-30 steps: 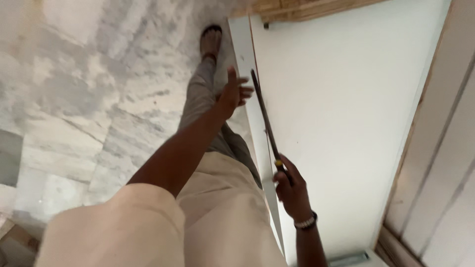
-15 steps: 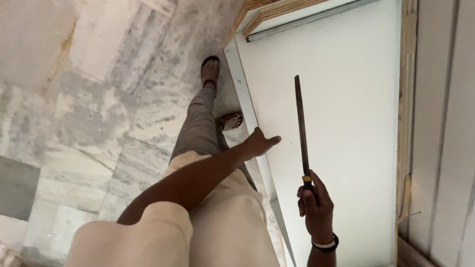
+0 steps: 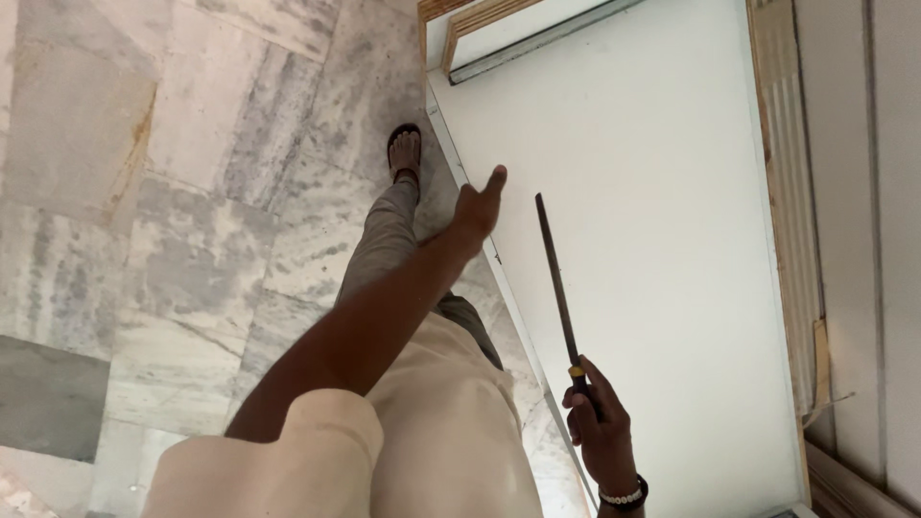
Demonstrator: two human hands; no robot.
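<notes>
File (image 3: 556,278), long and dark, is sitting in the right hand (image 3: 602,436)'s closed grip over the white panel (image 3: 652,240) while the open, empty left hand (image 3: 477,209) is touching its edge, probably lining up for filing that edge next.

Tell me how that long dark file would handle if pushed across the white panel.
The file looks straight and thin, so probably stiff. Being flat, it would likely slide, not roll, on the smooth panel. The right hand grips only its handle.
</notes>
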